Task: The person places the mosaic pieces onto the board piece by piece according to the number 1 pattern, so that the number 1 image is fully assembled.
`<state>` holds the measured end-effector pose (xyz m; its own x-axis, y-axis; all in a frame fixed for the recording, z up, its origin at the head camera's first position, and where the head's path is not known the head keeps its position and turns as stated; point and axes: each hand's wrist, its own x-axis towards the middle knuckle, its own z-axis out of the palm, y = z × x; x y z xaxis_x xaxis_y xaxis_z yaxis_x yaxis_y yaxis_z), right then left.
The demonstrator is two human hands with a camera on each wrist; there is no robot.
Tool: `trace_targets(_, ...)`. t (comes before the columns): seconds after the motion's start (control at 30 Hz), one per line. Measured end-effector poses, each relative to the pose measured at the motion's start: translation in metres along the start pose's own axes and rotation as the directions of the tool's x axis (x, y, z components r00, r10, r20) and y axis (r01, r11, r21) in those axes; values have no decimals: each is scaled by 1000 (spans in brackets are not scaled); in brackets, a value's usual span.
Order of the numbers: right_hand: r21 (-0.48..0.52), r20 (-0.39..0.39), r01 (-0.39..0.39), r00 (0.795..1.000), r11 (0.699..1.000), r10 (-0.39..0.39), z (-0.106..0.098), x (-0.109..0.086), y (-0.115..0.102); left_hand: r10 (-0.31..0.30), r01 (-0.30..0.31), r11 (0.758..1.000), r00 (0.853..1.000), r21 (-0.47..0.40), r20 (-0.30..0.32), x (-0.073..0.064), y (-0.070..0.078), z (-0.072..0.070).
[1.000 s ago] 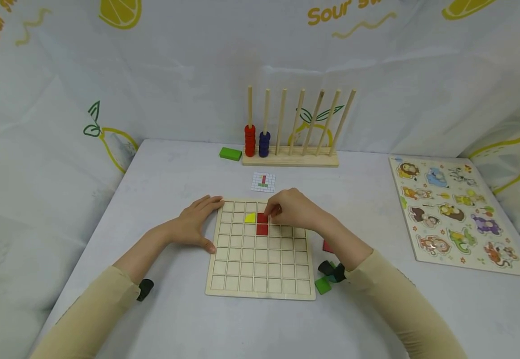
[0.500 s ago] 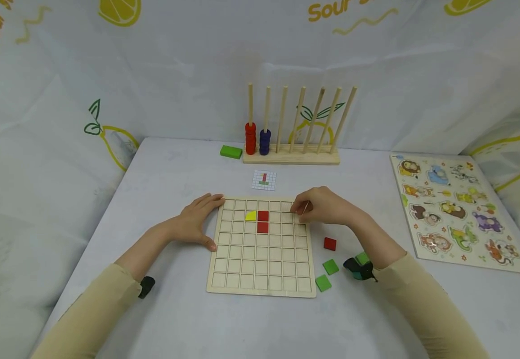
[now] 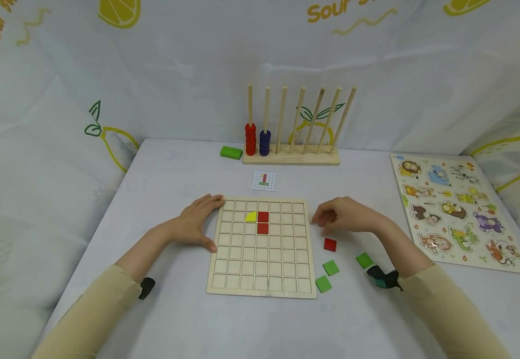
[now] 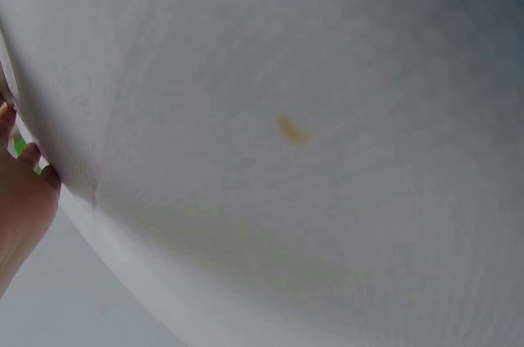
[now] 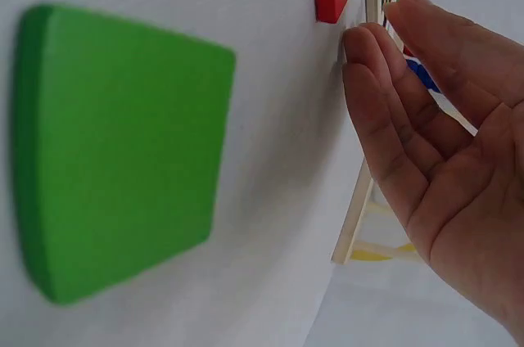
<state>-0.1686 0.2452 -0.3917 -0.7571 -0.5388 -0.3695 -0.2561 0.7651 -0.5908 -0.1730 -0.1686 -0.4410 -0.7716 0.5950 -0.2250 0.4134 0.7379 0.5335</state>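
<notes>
A wooden grid board (image 3: 242, 269) lies mid-table with two red square tiles (image 3: 262, 228), one above the other, and a yellow rounded piece (image 3: 251, 217) in its cells. My left hand (image 3: 192, 224) rests along the board's upper left edge, thumb and fingers spread. Just off the right edge, my right hand (image 3: 345, 215) hovers with loosely bent fingers and holds nothing. Below its fingertips lies a loose red tile (image 3: 330, 245), with green tiles (image 3: 330, 268) nearer the front. In the right wrist view a green tile (image 5: 123, 150) looms large beside the hand.
Above the board lies a small card (image 3: 264, 181) printed with a grid pattern. Behind it stand a peg abacus (image 3: 291, 157) with red and blue beads and a green block (image 3: 231, 152). An animal puzzle board (image 3: 459, 214) lies at the right.
My right hand has drawn back rightward from the upper red tile on the board to beyond its right edge, uncovering the loose tiles. My left hand has stayed put.
</notes>
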Motion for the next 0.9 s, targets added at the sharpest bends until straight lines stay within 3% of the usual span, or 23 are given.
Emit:
trace_targets(0.33,52,89,17,996,998,-22,3,-9,16,13,-13,1000,1000,6,2,-1,-1,1)
trace_targets(0.5,87,123,59,990,995,-69,5,-11,19,13,-13,1000,1000,5,1,-2,1,-1)
trace_targets(0.9,75,140,89,985,993,-99,9,-11,20,10,-10,1000,1000,2,10,-3,2,-1)
